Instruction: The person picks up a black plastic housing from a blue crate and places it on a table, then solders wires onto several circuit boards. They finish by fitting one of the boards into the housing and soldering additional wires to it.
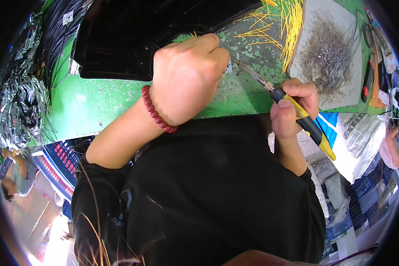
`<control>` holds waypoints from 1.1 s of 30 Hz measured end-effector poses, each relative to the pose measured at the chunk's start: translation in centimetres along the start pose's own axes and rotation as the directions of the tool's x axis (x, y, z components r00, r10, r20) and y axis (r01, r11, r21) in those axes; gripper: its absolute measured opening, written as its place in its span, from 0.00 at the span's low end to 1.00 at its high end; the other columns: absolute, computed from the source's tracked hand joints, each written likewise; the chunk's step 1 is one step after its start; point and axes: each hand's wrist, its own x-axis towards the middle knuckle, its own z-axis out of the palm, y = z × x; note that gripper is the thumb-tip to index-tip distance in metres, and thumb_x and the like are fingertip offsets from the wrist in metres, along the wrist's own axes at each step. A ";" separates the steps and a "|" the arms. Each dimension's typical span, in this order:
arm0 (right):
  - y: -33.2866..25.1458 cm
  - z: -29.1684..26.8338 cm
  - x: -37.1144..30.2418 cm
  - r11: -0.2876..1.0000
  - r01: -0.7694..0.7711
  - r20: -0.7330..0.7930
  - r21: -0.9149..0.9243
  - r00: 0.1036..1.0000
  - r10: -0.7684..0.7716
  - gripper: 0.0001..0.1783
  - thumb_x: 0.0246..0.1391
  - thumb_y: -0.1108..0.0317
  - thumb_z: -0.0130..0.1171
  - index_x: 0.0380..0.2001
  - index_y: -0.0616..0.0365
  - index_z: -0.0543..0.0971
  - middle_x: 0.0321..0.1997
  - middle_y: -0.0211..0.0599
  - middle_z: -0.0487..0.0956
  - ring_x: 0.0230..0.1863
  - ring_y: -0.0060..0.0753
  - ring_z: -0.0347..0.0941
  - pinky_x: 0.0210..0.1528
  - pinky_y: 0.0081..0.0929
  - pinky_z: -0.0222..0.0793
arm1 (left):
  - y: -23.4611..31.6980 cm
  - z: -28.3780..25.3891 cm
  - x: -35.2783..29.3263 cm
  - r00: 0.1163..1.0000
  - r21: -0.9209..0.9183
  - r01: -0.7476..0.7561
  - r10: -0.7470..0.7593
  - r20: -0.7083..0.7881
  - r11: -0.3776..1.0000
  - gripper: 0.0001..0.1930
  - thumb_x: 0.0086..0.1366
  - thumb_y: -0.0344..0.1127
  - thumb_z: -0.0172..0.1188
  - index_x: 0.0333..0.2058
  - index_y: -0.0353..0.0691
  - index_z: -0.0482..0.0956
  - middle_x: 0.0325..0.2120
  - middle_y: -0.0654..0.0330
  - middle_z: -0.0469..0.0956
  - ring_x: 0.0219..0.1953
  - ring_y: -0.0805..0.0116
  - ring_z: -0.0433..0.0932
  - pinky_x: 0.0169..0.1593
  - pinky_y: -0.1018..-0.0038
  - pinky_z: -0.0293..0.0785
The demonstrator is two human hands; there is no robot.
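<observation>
My right hand (292, 104) grips a black and yellow soldering iron (302, 116) like a pen. Its metal tip points up and left, close to a small white piece (228, 67) at the edge of my left fist. My left hand (188, 75), with a red bead bracelet (154, 111) at the wrist, is curled closed over the green worktop (235, 99). Its fingertips and whatever they hold are hidden beneath the hand. Just behind and left of that hand lies a large glossy black tray (115, 42).
Yellow wires (292, 31) lie scattered at the back. Right of them, a pale board (308, 82) bears dark residue and thin wire. Hand tools (369, 80) lie along the right edge. Black cables (60, 33) and shiny strips (22, 106) crowd the left. A blue basket (60, 162) stands below.
</observation>
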 end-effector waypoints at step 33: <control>0.2 -0.1 0.4 0.993 -0.067 0.031 0.096 0.997 0.064 0.14 0.50 0.66 0.63 0.33 0.62 0.70 0.26 0.28 0.70 0.26 0.15 0.59 0.28 0.16 0.53 | -0.3 0.2 -0.9 0.998 0.026 -0.059 0.060 -0.035 0.998 0.07 0.46 0.25 0.66 0.26 0.40 0.79 0.24 0.63 0.75 0.24 0.65 0.76 0.25 0.73 0.72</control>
